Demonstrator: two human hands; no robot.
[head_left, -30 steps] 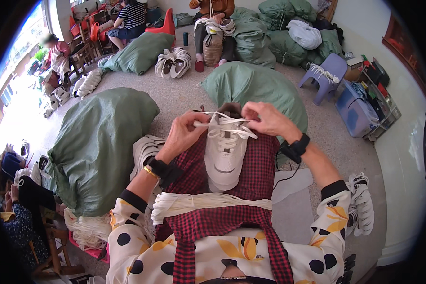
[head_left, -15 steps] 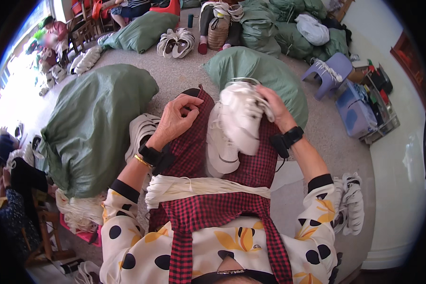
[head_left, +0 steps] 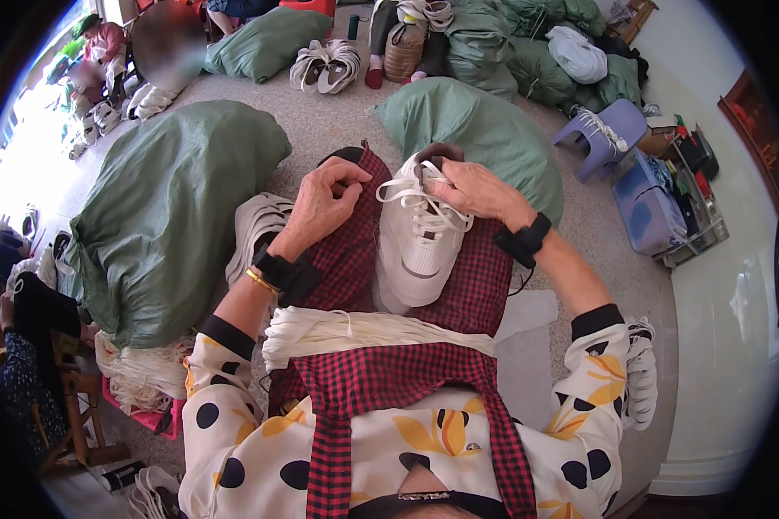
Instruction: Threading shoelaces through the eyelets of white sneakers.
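Note:
A white lace-up sneaker (head_left: 417,255) lies on my lap, its toe toward me and its dark-lined opening away from me. White laces run through its eyelets, with loose loops on the left side. My right hand (head_left: 479,189) grips the sneaker by the tongue and collar. A pale edge of a second shoe (head_left: 389,298) shows beneath it, mostly hidden. Over my left knee, my left hand (head_left: 331,195) is closed in a loose curl beside the sneaker, with nothing visible in it. A bundle of white laces (head_left: 372,337) stretches across my red-and-black checked apron (head_left: 389,381).
Full green sacks stand ahead at left (head_left: 173,216) and right (head_left: 480,138). Several striped-looking pale shoes (head_left: 258,229) sit by my left knee. A purple stool (head_left: 610,134) and a blue bin (head_left: 653,203) are at right. A pink crate (head_left: 160,419) holds laces. Other people sit nearby.
My right hand has brought the held sneaker down onto the lap, over the other shoe, and turned its top upward. My left hand has stayed nearly in place.

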